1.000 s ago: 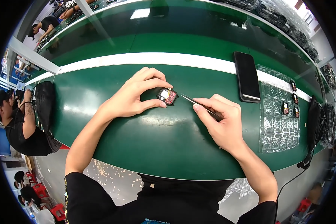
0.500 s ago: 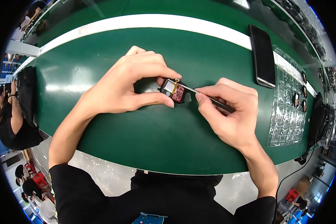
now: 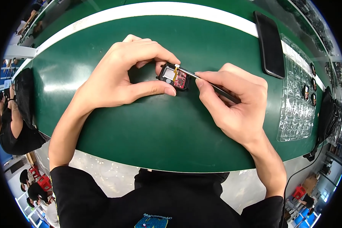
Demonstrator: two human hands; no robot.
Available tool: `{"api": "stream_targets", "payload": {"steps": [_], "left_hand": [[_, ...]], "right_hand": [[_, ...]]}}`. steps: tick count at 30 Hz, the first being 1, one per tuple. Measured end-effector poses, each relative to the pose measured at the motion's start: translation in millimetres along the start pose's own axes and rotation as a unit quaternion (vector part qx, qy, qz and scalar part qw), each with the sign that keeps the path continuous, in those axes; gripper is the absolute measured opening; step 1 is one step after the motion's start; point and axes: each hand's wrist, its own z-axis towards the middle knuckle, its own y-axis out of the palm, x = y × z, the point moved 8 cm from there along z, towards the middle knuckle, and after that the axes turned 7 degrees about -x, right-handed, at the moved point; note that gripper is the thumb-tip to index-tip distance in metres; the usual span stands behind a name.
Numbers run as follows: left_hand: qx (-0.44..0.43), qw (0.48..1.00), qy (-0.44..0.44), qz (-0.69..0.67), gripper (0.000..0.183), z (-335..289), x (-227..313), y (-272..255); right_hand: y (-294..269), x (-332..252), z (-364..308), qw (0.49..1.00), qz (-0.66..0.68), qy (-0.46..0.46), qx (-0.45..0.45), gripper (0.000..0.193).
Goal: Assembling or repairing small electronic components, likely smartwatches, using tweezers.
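Note:
My left hand [image 3: 119, 76] pinches a small black device casing [image 3: 173, 77] between thumb and fingers, just above the green table [image 3: 140, 129]. The casing lies open, showing a red circuit board and a pale part inside. My right hand [image 3: 231, 102] grips thin metal tweezers [image 3: 212, 85] like a pen. The tweezer tips reach the top edge of the casing, near a small yellow strip.
A black phone [image 3: 270, 43] lies face up at the back right beside a white stripe [image 3: 148, 9]. A clear plastic tray [image 3: 298, 98] with several small dark parts sits at the right. A black object [image 3: 24, 95] stands at the left edge. Other people sit at the far left.
The view has drawn closer to my hands. My left hand has turned the casing slightly, and the tweezer tips have moved onto its top edge.

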Motion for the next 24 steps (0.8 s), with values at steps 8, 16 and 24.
{"api": "stream_targets", "payload": {"steps": [8,16,24], "left_hand": [[-0.002,1.0,0.01,0.013,0.054,0.9,-1.3,-0.2],[0.0,1.0,0.009,0.019,0.054,1.3,-2.0,-1.4],[-0.001,1.0,0.015,0.018,0.054,1.4,-0.6,-1.8]], "right_hand": [[0.6,-3.3,1.6,1.0,-0.013,0.007,0.011,0.006],[0.8,-0.6,0.2,1.0,-0.006,-0.005,0.012,0.01],[0.9,0.5,1.1,1.0,0.006,0.002,-0.004,0.013]]}}
